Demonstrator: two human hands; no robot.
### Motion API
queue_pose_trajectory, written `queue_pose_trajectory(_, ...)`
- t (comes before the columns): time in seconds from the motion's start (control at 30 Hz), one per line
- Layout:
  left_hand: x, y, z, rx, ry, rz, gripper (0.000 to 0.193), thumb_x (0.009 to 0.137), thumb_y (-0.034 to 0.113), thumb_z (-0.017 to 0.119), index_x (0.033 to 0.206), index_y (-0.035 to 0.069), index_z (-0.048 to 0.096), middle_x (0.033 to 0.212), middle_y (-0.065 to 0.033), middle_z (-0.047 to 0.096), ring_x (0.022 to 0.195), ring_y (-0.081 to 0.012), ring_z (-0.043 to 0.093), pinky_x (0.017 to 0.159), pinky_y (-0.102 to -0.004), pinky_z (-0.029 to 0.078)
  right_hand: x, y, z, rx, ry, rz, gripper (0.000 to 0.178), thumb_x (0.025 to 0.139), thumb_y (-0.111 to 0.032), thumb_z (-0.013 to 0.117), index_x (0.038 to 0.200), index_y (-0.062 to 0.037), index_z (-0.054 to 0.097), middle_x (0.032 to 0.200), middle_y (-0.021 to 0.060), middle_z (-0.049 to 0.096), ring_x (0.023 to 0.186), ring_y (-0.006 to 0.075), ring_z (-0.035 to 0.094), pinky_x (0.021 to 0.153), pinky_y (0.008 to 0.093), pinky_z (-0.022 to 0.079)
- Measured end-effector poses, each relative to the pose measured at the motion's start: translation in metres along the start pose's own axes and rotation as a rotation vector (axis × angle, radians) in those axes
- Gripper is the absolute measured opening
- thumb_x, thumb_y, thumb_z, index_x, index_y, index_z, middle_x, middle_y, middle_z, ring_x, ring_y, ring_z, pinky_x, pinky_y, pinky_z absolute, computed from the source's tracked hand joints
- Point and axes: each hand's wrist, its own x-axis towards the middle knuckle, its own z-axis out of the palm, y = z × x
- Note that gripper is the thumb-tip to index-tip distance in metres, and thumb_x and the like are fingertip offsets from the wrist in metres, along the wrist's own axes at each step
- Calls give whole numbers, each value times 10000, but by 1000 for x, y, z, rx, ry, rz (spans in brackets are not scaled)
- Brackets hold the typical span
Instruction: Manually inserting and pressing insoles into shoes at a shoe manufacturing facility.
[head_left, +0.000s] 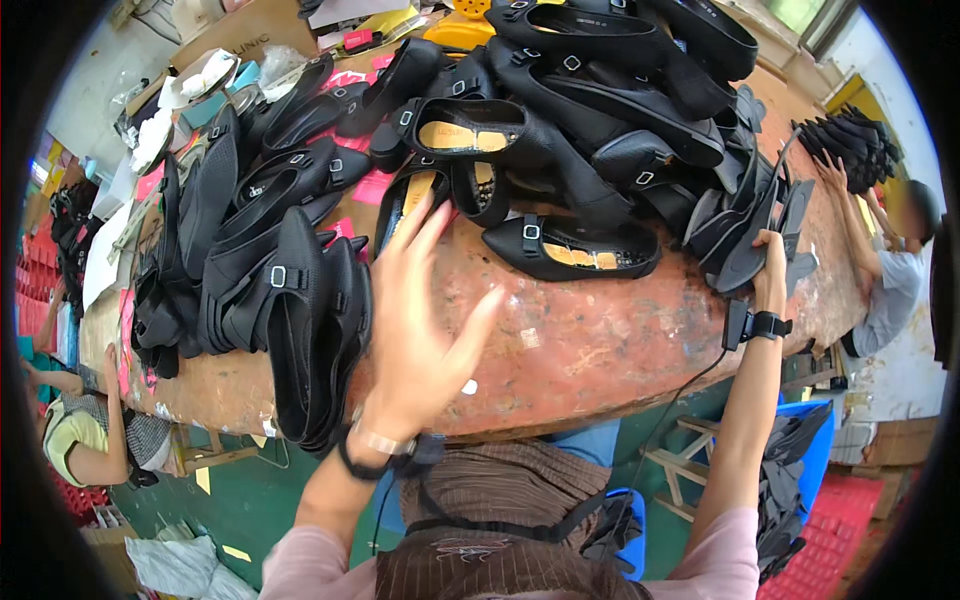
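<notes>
My left hand (415, 325) is spread over the near part of the worktable, its fingers apart and slightly blurred, with nothing in it. Its fingertips reach the edge of a black buckled shoe with a tan lining (408, 200). To the right, my right hand (770, 262) is closed on a dark grey insole (792, 215) at the edge of a fanned bunch of insoles (712, 232). Between the hands lies a black pointed flat (575, 250) with a square buckle and tan patches inside. A heap of black shoes (600, 75) rises beyond it.
Another pile of black shoes (300, 300) overhangs the near left edge of the worn reddish table (560, 340). A blue bin (815, 480) with dark pieces stands below on the right. Co-workers sit at far right (895, 270) and left (85, 440).
</notes>
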Motion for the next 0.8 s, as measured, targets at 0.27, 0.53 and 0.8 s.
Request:
queue_pose_trajectory(0.27,125,-62,102,25,74,-138,577,814,314,797,1207,-49,580,1069,-159,688,960,-219,657,861,-323,512,-73,-32,73,-915,177,-307,701,698,-329,713,1298,8,585,1022,174,695,1031,294,644,900,361,481)
queue_pose_trajectory(0.53,-5,2,-8,-79,-59,62,348,665,205,868,836,28,622,713,-36,550,675,-166,542,640,-305,444,-127,0,73,-389,-329,-23,803,726,-15,619,1489,-10,369,984,96,666,795,145,609,719,266,487)
queue_pose_trajectory(0.8,-83,-57,-43,424,-775,182,290,652,117,807,892,60,654,955,-104,610,1026,-308,599,975,-509,429,-249,32,91,-133,-723,62,732,639,21,520,1367,3,454,1131,82,589,1001,171,584,916,304,466)
